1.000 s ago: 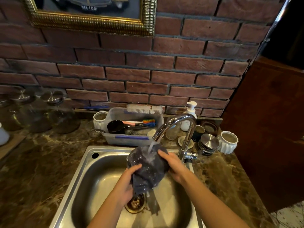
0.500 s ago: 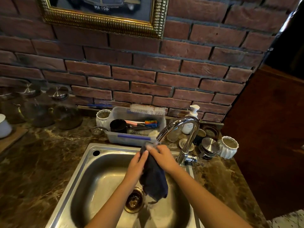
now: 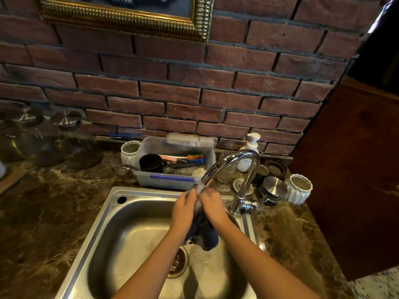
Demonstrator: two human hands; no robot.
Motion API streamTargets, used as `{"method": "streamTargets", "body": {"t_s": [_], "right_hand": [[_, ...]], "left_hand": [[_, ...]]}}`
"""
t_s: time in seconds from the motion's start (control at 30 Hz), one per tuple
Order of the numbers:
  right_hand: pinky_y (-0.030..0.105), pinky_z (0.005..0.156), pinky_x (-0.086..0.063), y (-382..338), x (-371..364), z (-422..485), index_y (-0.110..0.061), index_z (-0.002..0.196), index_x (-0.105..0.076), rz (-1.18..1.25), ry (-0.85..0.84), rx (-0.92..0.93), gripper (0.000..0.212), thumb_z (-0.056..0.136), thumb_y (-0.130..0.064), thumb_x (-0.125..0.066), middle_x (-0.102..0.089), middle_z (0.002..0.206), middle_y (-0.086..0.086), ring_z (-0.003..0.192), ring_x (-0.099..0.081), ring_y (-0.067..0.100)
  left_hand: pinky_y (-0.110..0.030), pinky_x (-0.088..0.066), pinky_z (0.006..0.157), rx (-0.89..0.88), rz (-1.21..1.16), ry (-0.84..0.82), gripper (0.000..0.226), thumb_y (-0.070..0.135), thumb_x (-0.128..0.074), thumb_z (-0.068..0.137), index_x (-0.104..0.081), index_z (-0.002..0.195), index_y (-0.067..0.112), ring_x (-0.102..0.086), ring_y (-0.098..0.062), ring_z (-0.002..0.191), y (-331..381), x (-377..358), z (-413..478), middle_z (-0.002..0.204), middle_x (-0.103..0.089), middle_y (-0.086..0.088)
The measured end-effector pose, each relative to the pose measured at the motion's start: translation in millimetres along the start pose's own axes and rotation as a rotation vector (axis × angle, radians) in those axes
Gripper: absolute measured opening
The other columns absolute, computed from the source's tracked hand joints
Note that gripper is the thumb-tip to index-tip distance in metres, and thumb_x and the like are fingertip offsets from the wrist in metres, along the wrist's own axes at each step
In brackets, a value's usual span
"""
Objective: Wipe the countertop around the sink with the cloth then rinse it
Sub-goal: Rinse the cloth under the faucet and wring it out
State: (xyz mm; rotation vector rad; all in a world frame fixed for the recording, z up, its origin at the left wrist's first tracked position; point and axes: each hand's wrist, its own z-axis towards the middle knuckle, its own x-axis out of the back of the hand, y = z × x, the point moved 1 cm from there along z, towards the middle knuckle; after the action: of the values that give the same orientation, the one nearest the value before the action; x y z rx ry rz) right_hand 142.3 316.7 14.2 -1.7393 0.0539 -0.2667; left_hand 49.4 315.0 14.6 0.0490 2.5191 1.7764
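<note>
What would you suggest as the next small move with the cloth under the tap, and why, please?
Probably squeeze the dark cloth downward between the palms. The left hand and right hand grip its bunched top right under the faucet spout, water runs onto it, and its lower end hangs over the sink drain, so wrung water would fall there.

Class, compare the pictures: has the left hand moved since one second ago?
Yes. The left hand has risen toward the faucet spout, away from the drain, and now grips the cloth beside the right hand.
</note>
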Motion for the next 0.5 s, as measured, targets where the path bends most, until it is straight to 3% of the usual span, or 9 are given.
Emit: {"method": "streamTargets", "body": {"t_s": [0.13, 0.27, 0.33, 0.4, 0.5], "right_hand": [[0.026, 0.088, -0.05, 1.8, 17.2, -4.6, -0.014, 0.109, -0.066, -0.048, -0.116, 0.012, 0.023, 0.102, -0.021, -0.045, -0.069, 0.104, 0.004, 0.1, -0.064, 0.013], [0.022, 0.081, -0.053, 0.5, 40.5, -9.9, -0.023, 0.096, -0.068, -0.19, -0.44, -0.132, 0.015, 0.089, -0.036, -0.066, -0.072, 0.094, -0.004, 0.089, -0.067, 0.008], [0.028, 0.081, -0.052, 5.0, 47.9, -8.4, -0.022, 0.083, -0.067, -0.314, -0.559, -0.159, 0.011, 0.085, -0.032, -0.072, -0.07, 0.084, -0.005, 0.081, -0.066, 0.01], [0.04, 0.086, -0.052, 7.9, 51.3, -4.1, -0.011, 0.083, -0.069, -0.336, -0.486, -0.137, 0.021, 0.081, -0.031, -0.076, -0.07, 0.085, 0.003, 0.081, -0.065, 0.016], [0.045, 0.094, -0.053, 3.8, 50.7, -2.8, -0.008, 0.105, -0.068, -0.168, -0.341, -0.184, 0.032, 0.082, -0.03, -0.075, -0.073, 0.101, 0.01, 0.094, -0.07, 0.025]], "left_hand": [[-0.036, -0.047, 0.095, 0.043, 0.094, -0.1, 0.034, 0.044, -0.045, 0.098, -0.058, 0.122, 0.024, -0.057, -0.018, 0.107, -3.8, 9.2, 4.4, 0.113, -0.061, -0.001], [-0.03, -0.048, 0.073, 0.047, 0.023, -0.007, 0.031, 0.041, -0.04, 0.1, -0.056, 0.118, 0.021, -0.058, -0.018, 0.098, -6.1, 23.1, 6.7, 0.115, -0.059, -0.007], [-0.038, -0.052, 0.076, 0.142, -0.067, 0.023, 0.033, 0.045, -0.044, 0.098, -0.053, 0.119, 0.021, -0.06, -0.023, 0.1, -8.8, 31.1, 7.9, 0.116, -0.059, -0.009], [-0.049, -0.05, 0.092, 0.292, -0.112, -0.045, 0.046, 0.053, -0.052, 0.091, -0.054, 0.122, 0.018, -0.061, -0.031, 0.107, -13.6, 38.0, 10.9, 0.119, -0.062, -0.012], [-0.044, -0.05, 0.087, 0.447, -0.189, -0.23, 0.049, 0.047, -0.067, 0.081, -0.063, 0.115, 0.013, -0.066, -0.032, 0.103, -12.8, 41.1, 3.0, 0.108, -0.071, -0.016]]}}
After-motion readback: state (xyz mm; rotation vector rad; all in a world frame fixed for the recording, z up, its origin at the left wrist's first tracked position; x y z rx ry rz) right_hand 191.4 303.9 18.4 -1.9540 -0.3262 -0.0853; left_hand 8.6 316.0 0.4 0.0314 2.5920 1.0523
